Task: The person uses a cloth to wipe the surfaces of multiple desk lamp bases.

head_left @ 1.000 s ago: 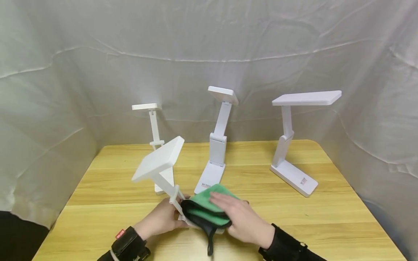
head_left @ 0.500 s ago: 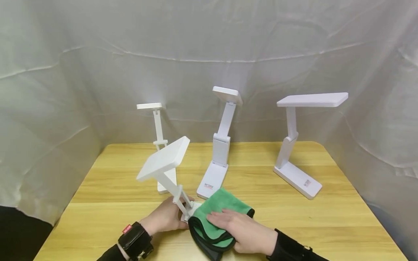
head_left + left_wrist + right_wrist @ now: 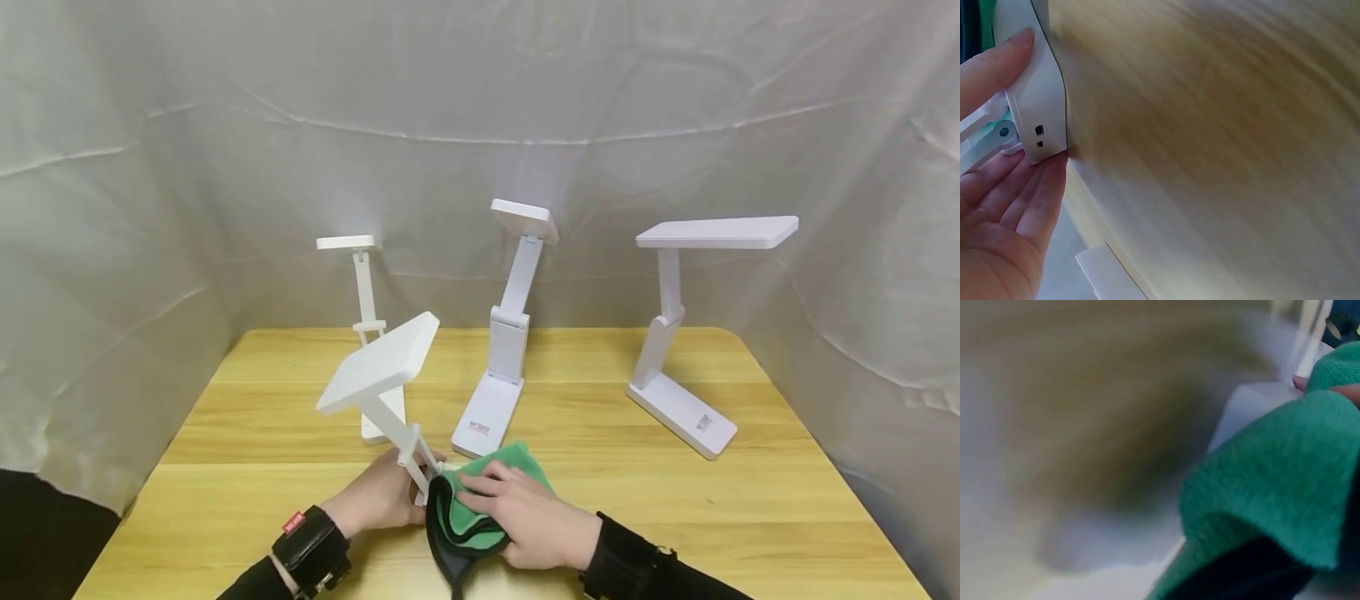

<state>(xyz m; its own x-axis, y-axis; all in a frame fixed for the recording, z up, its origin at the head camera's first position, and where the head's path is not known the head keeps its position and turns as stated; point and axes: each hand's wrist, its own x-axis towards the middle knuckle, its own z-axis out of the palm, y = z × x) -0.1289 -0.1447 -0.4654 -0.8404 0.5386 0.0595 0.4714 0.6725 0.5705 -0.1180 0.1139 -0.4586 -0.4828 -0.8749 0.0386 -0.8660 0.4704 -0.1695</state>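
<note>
1. White and jointed, the near lamp (image 3: 378, 367) stands toward the near side of the desk (image 3: 712, 517), slightly left of its middle. Its stem (image 3: 386, 421) leans up toward the left edge, and the head's long axis slants from the left edge toward the far right corner. Most of the base (image 3: 1038, 94) is hidden under the cloth (image 3: 525, 462), so its full line cannot be read from above.
2. Smooth, glossy and rounded at the corners, the lamp has a flat slab head, a stem that splits into two thin struts below a joint, and two small dark openings in its base. Green and plush with dark edging, the cloth lies folded, a dark tip trailing toward the near edge.
3. Both hands are busy: the left hand (image 3: 378, 497) pinches the hinge end of the base between thumb and fingers; the right hand (image 3: 536, 517) holds the cloth against the base with bent, slightly parted fingers, its thumb hidden from above.
4. Broad room lies between the right hand and the desk's right edge. Toward the far edge stand the left rear lamp (image 3: 363, 287), partly behind the near lamp's head, the middle lamp (image 3: 508, 346), its base just beyond the cloth, and the right lamp (image 3: 682, 414), near the right edge.
</note>
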